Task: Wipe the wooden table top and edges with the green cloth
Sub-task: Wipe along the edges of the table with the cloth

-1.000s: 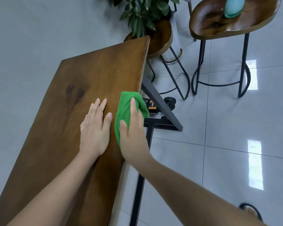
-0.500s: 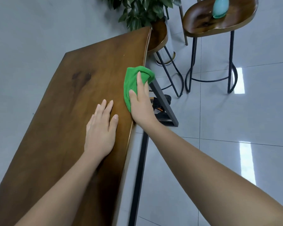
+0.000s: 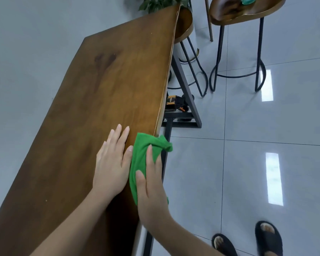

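Left grip [image 3: 111,167] lies flat and wide on the wooden desk [image 3: 100,108], fingers straight, just beside the cloth. Right grip [image 3: 151,193] holds the green cloth [image 3: 139,154] against the desk's right edge: thumb and forefinger lie on top, and the other fingers fold down over the side with it. A bunched corner of cloth pokes out past the fingertips. Two black slippers [image 3: 268,239] stand on the glossy tiled floor [image 3: 266,137], with a dark stool [image 3: 244,13] further back.
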`<move>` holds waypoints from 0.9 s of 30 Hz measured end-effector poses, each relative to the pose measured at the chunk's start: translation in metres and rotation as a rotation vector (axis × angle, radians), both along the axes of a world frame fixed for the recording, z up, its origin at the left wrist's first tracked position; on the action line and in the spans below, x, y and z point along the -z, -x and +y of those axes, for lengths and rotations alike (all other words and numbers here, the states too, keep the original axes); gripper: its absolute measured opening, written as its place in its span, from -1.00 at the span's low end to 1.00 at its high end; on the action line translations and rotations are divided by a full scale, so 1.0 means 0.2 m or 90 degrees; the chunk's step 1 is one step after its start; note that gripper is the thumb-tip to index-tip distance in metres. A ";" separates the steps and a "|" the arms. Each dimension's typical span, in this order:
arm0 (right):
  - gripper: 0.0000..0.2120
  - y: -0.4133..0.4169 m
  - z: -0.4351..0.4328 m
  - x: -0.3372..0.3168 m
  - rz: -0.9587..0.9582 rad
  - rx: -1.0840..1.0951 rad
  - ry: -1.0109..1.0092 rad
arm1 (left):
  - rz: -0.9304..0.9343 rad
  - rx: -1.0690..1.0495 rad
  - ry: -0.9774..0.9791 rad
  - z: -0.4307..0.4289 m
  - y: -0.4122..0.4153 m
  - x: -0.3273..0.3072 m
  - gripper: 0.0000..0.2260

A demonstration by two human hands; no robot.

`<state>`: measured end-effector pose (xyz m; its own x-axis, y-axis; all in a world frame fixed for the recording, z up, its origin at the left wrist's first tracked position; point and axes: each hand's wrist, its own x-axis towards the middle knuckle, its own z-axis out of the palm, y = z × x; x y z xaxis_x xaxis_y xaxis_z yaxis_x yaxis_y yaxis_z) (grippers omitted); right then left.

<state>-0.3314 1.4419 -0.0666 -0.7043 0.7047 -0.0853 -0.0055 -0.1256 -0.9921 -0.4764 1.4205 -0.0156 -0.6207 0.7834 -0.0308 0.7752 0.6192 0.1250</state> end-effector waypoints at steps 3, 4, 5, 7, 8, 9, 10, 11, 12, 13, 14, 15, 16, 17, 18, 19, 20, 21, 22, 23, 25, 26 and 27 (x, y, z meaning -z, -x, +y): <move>-0.39 -0.03 -0.03 0.00 -0.012 -0.016 -0.017 | 0.004 -0.011 0.003 -0.02 -0.02 0.00 -0.40; -0.39 -0.02 0.00 0.00 -0.005 -0.014 -0.020 | 0.005 -0.012 0.002 -0.01 -0.02 0.00 -0.40; -0.39 0.02 0.05 0.00 0.004 -0.010 -0.017 | 0.004 -0.011 0.001 0.00 -0.02 -0.01 -0.40; -0.38 0.11 0.21 0.01 0.022 0.003 -0.001 | 0.005 -0.011 -0.005 0.00 -0.01 0.00 -0.39; -0.38 0.16 0.32 0.01 0.030 0.013 0.007 | 0.007 -0.013 -0.007 0.00 -0.01 0.00 -0.39; -0.38 0.22 0.43 0.01 0.034 0.023 0.010 | 0.010 -0.016 -0.008 0.00 -0.01 0.00 -0.39; -0.38 0.28 0.55 0.01 0.033 0.033 0.007 | 0.014 -0.019 -0.006 0.00 -0.02 0.00 -0.39; -0.38 0.34 0.68 0.01 0.027 0.041 -0.002 | 0.017 -0.022 -0.003 0.00 -0.02 0.00 -0.39; -0.38 0.40 0.81 0.01 0.021 0.047 -0.013 | 0.018 -0.024 -0.001 0.01 -0.01 0.01 -0.39; -0.38 0.46 0.94 0.01 0.013 0.048 -0.022 | 0.019 -0.027 -0.001 0.01 -0.01 0.01 -0.40; -0.37 0.53 1.07 0.01 0.003 0.044 -0.027 | 0.020 -0.029 -0.002 0.01 -0.01 0.01 -0.39; -0.36 0.58 1.20 0.00 -0.009 0.039 -0.028 | 0.023 -0.029 -0.003 0.01 0.00 0.02 -0.39; -0.35 0.63 1.30 -0.01 -0.016 0.034 -0.023 | 0.026 -0.029 -0.003 0.01 0.00 0.02 -0.39; -0.35 0.67 1.39 -0.02 -0.017 0.029 -0.015 | 0.027 -0.028 -0.004 0.01 0.00 0.02 -0.39; -0.34 0.69 1.46 -0.03 -0.015 0.025 -0.007 | 0.027 -0.029 -0.006 0.01 0.00 0.02 -0.39; -0.34 0.71 1.50 -0.04 -0.012 0.026 -0.003 | 0.026 -0.030 -0.006 0.01 0.00 0.02 -0.40; -0.34 0.71 1.51 -0.04 -0.006 0.033 -0.001 | 0.026 -0.031 -0.004 0.01 0.01 0.02 -0.40; -0.33 0.70 1.49 -0.04 0.004 0.041 0.005 | 0.027 -0.029 -0.001 0.01 0.01 0.02 -0.42; -0.33 0.68 1.45 -0.03 0.012 0.049 0.010 | 0.029 -0.026 0.001 0.01 0.01 0.02 -0.43; -0.32 0.64 1.37 -0.02 0.016 0.057 0.013 | 0.031 -0.022 0.002 0.00 0.01 0.02 -0.44; -0.32 0.53 1.13 0.00 0.028 0.063 0.012 | 0.032 -0.019 -0.001 -0.01 0.00 0.03 -0.46; -0.32 0.46 0.97 0.02 0.039 0.058 0.013 | 0.031 -0.020 -0.003 -0.01 0.00 0.02 -0.46; -0.32 0.38 0.79 0.03 0.050 0.054 0.010 | 0.029 -0.020 -0.005 0.00 0.00 0.02 -0.46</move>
<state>-0.4069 1.6003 -0.0727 -0.6466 0.7616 -0.0438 -0.0942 -0.1366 -0.9861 -0.4769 1.4196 -0.0200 -0.6455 0.7637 0.0047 0.7606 0.6423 0.0948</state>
